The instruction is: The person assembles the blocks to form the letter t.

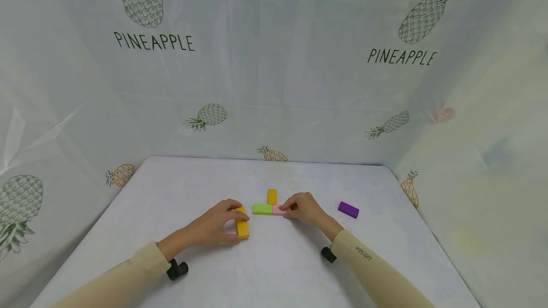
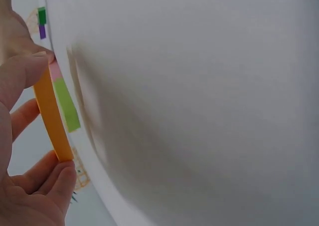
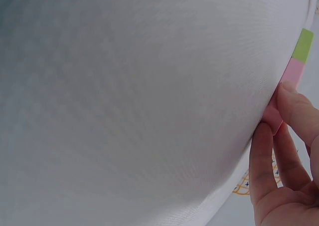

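Note:
My left hand (image 1: 210, 226) holds a long orange-yellow block (image 1: 242, 228) by its two ends, between thumb and fingers. In the left wrist view that block (image 2: 50, 113) spans the gap from thumb to fingertips. With my right hand (image 1: 306, 208) I pinch a pink block (image 1: 277, 210) near its right end, and the fingertips cover part of it. A light green block (image 1: 262, 209) lies end to end with the pink one, in a straight row. Behind this row, near the join, is a second orange-yellow block (image 1: 272, 197), pointing away from me.
A purple block (image 1: 348, 209) lies slantwise to the right of my right hand; a dark green patch (image 2: 42, 15) shows beside it in the left wrist view. The white table (image 1: 205, 175) ends at a pineapple-printed curtain (image 1: 265, 70) behind and at the sides.

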`<move>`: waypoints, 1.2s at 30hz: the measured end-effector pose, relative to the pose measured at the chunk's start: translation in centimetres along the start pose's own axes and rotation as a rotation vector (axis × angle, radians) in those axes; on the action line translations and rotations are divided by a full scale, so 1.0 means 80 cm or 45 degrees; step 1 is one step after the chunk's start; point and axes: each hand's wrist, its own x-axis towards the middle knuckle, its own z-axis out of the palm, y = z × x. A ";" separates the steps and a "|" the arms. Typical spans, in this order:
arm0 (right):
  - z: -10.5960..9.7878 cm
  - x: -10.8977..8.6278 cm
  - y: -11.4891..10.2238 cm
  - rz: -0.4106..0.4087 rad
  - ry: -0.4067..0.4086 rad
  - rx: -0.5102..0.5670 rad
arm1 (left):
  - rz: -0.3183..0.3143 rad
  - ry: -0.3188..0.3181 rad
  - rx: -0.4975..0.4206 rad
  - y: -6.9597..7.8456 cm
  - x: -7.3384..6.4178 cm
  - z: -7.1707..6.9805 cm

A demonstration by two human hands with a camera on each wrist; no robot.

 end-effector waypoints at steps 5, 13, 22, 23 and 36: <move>0.000 -0.001 0.003 -0.027 -0.002 -0.010 | 0.021 -0.032 -0.006 0.010 0.010 0.007; 0.001 0.001 0.005 -0.027 0.000 -0.039 | 0.069 -0.074 0.011 0.027 0.025 0.018; 0.002 0.002 0.007 -0.037 -0.006 -0.033 | 0.162 -0.086 0.043 0.045 0.042 0.029; 0.002 0.002 0.008 -0.049 -0.005 -0.035 | 0.174 -0.083 0.044 0.045 0.044 0.030; 0.000 0.002 0.007 -0.073 -0.004 -0.029 | 0.229 -0.137 0.071 0.052 0.058 0.048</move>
